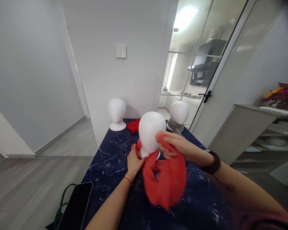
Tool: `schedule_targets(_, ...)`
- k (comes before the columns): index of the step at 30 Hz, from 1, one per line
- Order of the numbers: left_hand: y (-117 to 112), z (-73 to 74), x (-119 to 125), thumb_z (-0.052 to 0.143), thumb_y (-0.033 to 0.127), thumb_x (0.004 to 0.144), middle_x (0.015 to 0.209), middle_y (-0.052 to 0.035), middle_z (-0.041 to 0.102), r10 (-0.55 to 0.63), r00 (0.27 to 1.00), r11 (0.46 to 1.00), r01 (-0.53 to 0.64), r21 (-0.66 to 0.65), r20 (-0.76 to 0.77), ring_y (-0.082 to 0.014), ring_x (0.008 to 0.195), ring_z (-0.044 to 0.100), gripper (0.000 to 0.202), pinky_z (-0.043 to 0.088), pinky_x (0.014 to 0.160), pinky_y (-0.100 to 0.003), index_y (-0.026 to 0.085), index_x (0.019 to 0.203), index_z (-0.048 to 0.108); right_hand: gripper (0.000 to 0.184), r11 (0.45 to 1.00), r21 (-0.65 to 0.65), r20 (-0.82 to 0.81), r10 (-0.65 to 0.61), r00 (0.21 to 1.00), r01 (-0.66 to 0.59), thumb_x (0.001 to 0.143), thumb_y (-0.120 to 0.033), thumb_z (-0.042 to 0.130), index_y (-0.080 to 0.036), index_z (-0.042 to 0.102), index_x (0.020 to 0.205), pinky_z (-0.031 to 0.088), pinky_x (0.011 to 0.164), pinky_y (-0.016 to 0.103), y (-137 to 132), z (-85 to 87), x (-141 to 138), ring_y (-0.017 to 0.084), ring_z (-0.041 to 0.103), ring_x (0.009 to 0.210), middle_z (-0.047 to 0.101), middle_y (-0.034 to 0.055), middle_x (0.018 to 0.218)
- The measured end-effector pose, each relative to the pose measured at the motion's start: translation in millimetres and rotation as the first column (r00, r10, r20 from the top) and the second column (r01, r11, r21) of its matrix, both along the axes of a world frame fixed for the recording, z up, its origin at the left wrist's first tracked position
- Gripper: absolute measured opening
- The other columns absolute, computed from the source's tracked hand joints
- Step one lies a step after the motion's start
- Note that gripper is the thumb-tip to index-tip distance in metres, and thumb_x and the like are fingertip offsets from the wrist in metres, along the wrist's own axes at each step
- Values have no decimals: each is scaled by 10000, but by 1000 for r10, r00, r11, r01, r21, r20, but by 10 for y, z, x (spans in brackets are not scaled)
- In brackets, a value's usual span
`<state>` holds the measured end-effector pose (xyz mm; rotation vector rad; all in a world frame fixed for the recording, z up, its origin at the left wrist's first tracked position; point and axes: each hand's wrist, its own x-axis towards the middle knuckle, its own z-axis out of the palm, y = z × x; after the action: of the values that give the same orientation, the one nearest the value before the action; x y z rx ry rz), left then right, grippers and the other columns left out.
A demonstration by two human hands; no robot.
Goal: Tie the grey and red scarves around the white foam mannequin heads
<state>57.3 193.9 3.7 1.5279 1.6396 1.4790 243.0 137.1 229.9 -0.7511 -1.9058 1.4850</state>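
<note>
A white foam mannequin head [151, 131] stands upright in the middle of the table. A coral-red scarf [166, 180] passes around its neck, and its loose part hangs down in front, blurred by motion. My left hand [135, 162] is at the left side of the neck, its fingers closed on the scarf there. Raised at the right side of the head, my right hand [170, 145] is wrapped around a gathered part of the same scarf. The back of the neck is hidden by the head.
Behind stand a bare white mannequin head [117, 110] at left and another head [179, 112] with a grey scarf [175, 126] at right. A red cloth [133, 125] lies between them on the dark marbled table [112, 156]. A black phone [76, 206] lies at the front left edge.
</note>
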Motion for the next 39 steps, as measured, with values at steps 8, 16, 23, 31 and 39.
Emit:
schedule_targets(8, 56, -59, 7, 692, 424, 679, 1444, -163, 400, -130, 934, 991, 136, -5, -331, -322, 1303, 407, 1028, 288, 1081, -468, 177, 1481, 99, 417, 647, 646, 384, -734, 560, 405, 857, -386, 459, -232, 561, 1230, 447, 889, 403, 214, -1045, 1184, 289, 598, 1051, 625, 102, 1187)
schedule_targets(16, -19, 0, 21, 626, 442, 735, 1420, -118, 437, -87, 878, 996, 80, -36, -471, -296, 1281, 421, 879, 258, 1086, -448, 214, 1466, 195, 417, 784, 533, 556, -609, 566, 320, 753, -392, 612, -209, 642, 1126, 467, 813, 376, 282, -1744, 665, 293, 638, 940, 670, 109, 1077)
schedule_targets(23, 7, -12, -6, 626, 476, 723, 1291, -142, 502, -103, 864, 994, 66, -90, -493, -296, 1204, 470, 813, 324, 1033, -401, 178, 1421, 334, 48, 704, 454, 387, -708, 591, 546, 671, -160, 610, -153, 657, 663, 454, 723, 311, 1634, -830, 925, 201, 601, 718, 677, 55, 713)
schedule_targets(31, 10, -19, -14, 640, 481, 709, 1277, -128, 516, -108, 872, 993, 69, -97, -478, -297, 1203, 469, 763, 306, 1048, -426, 207, 1381, 405, 180, 720, 403, 128, -655, 745, 565, 783, -203, 558, -127, 625, 932, 478, 718, 278, 2506, 236, 10, 143, 571, 734, 663, 54, 817)
schedule_targets(39, 61, -43, -70, 556, 424, 790, 1239, -141, 554, -36, 961, 999, 38, 1, -273, -288, 1183, 489, 577, 358, 1022, -440, 169, 1302, 481, 201, 470, 873, 4, -271, 963, 129, 827, -152, 457, -170, 597, 971, 398, 958, 362, 1476, 525, -926, 190, 537, 1005, 601, 79, 1044)
